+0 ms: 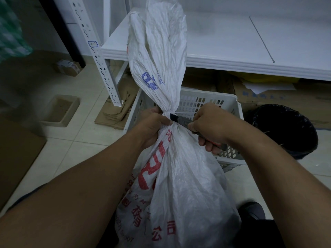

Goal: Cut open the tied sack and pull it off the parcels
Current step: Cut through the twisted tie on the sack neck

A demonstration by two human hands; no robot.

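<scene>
A white woven sack (186,190) with red and blue print stands upright in front of me, cinched tight at its neck (169,113). Its loose top rises above the tie. My left hand (154,124) grips the sack just below the neck from the left. My right hand (209,126) holds a utility knife (180,121) with a dark body and a red trim. The knife's tip touches the right side of the tied neck. The parcels are hidden inside the sack.
A white perforated plastic crate (231,108) sits right behind the sack. A black-lined bin (284,129) stands to the right. A white metal shelf (232,49) spans the back with flattened cardboard (114,111) under it. A shallow tray (60,110) lies on the tiled floor at left.
</scene>
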